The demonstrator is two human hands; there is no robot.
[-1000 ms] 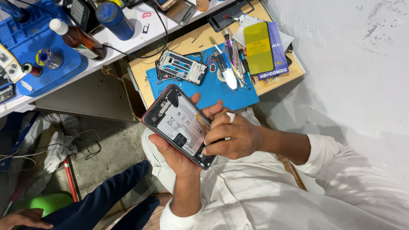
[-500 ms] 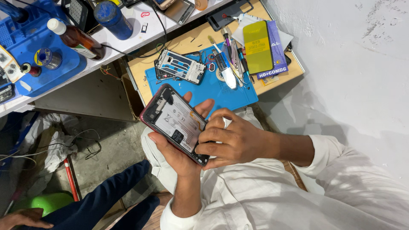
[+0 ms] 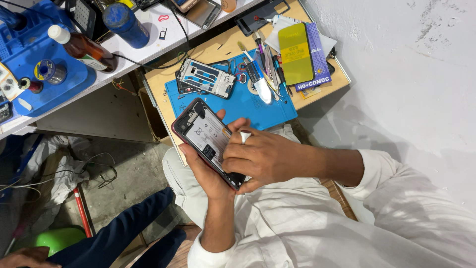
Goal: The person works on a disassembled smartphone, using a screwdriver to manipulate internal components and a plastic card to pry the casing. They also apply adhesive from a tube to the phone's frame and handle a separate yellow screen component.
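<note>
Head camera: a person is cradling an opened phone (image 3: 208,141) in the left hand (image 3: 208,173), fingers wrapping it from beneath, its long axis running from far left to near right above the lap. The right hand (image 3: 260,159) is lying across the phone's near-right end, fingers curled narrow and pressing on the exposed interior, a small white piece (image 3: 245,136) showing by the fingers. Beyond, a blue work mat (image 3: 238,101) is carrying a bare phone frame (image 3: 206,78).
</note>
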